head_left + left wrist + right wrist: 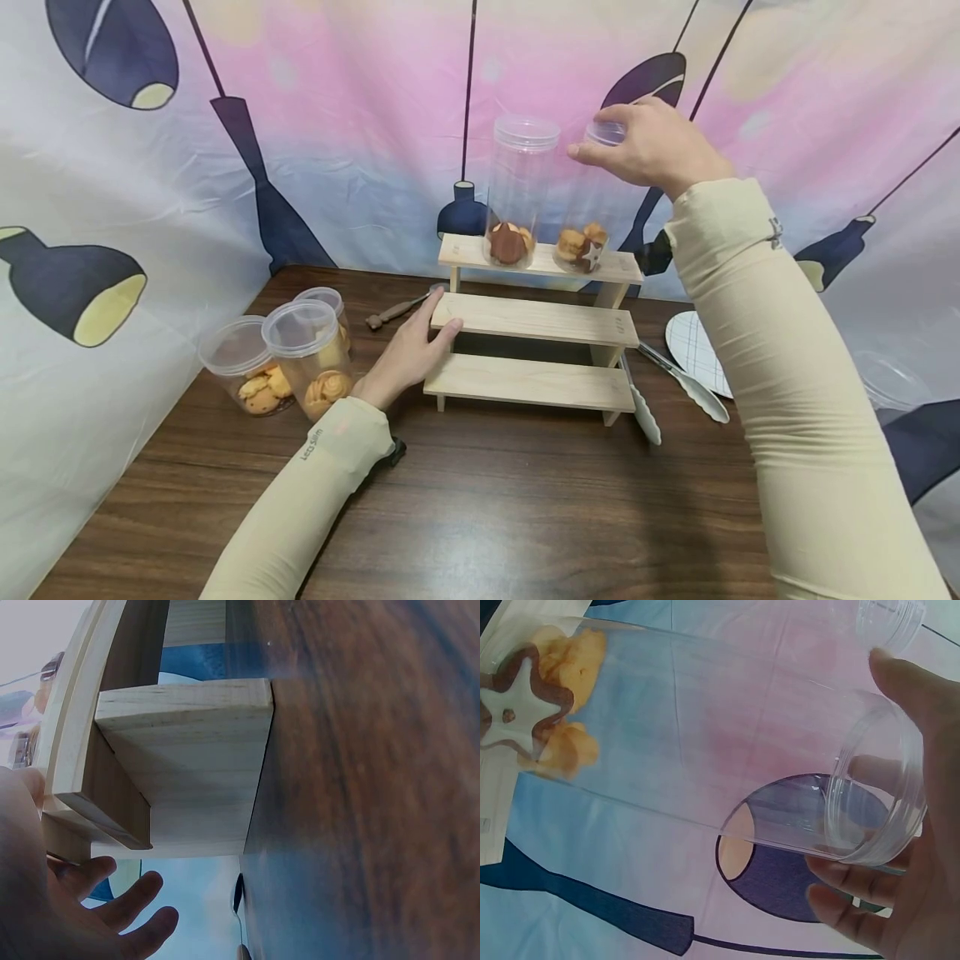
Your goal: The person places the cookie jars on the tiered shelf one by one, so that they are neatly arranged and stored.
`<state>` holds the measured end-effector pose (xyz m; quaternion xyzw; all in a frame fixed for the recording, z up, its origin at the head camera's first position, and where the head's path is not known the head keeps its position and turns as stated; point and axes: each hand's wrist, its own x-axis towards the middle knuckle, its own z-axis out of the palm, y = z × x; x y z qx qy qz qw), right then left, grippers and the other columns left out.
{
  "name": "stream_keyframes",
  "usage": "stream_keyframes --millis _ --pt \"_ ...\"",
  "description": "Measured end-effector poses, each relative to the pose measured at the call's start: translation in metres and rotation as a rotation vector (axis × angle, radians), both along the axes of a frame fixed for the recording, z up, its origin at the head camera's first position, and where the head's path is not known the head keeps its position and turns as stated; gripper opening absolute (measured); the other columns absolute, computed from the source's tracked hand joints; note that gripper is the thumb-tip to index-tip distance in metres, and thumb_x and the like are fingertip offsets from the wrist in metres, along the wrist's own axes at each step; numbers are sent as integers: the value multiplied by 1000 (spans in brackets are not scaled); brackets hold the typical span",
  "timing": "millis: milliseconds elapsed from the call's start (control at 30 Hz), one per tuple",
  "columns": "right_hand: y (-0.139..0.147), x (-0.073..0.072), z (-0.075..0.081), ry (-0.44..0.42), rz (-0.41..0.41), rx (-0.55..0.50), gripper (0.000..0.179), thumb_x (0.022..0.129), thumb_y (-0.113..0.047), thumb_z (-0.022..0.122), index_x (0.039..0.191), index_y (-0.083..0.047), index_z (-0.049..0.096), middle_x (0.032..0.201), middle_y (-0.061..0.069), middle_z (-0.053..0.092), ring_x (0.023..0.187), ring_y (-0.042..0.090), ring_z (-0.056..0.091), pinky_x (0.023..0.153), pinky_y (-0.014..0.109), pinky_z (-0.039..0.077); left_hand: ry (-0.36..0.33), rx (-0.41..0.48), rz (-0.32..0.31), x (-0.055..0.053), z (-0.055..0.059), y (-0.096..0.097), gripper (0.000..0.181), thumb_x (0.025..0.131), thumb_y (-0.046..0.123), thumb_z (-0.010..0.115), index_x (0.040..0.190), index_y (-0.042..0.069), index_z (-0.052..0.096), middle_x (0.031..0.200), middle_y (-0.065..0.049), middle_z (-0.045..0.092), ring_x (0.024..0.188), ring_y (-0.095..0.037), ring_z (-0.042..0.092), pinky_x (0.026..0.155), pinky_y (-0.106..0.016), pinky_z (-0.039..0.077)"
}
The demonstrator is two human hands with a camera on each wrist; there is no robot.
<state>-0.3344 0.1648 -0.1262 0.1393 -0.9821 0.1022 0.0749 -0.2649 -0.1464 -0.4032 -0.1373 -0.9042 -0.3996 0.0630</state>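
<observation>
A three-step wooden display stand [532, 319] stands on the table. On its top step are two tall clear jars with lids. The left jar [522, 187] has brown and golden cookies at the bottom. The right jar [705, 742] holds golden cookies and a brown star-shaped cookie [525, 705] with a white top. Around the lid of this right jar curl the thumb and fingers of my right hand [648, 146]. My left hand [408, 350] touches the left end of the middle step; in the left wrist view its fingers [139, 892] stretch out past the wood.
Several lidded jars of cookies [300, 325] stand together at the left. Behind the stand lies a wooden-handled utensil [397, 311]. Tongs [686, 385] and a white plate with thin lines [693, 350] lie at the right. A printed cloth [360, 125] hangs behind the table.
</observation>
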Motion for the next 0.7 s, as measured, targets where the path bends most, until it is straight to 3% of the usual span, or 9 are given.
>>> stream_keyframes --millis 133,333,533,700 --pt "3 6 0 -26 -26 -19 94 87 -75 50 162 -29 16 164 24 12 142 48 28 111 67 26 0 1 5 0 1 1 75 99 67 38 161 34 13 164 -6 23 149 -29 27 117 -52 28" --pt "24 24 -3 -25 1 34 96 88 -75 50 162 -31 9 159 31 17 133 54 36 105 71 30 5 2 0 1 0 2 75 99 66 39 161 33 14 164 -6 23 149 -29 27 117 -52 28" --pt "60 55 -14 -12 8 106 93 90 -72 50 162 -30 9 153 35 23 125 57 40 99 74 32 8 2 -2 -1 0 2 74 99 66 39 161 35 13 164 -6 23 148 -29 27 117 -52 29" --pt "96 84 -24 4 -20 104 92 92 -65 54 162 -32 5 155 36 19 124 61 39 92 79 31 6 1 -1 -1 0 0 75 99 66 39 161 35 13 164 -6 23 148 -30 27 117 -52 29"
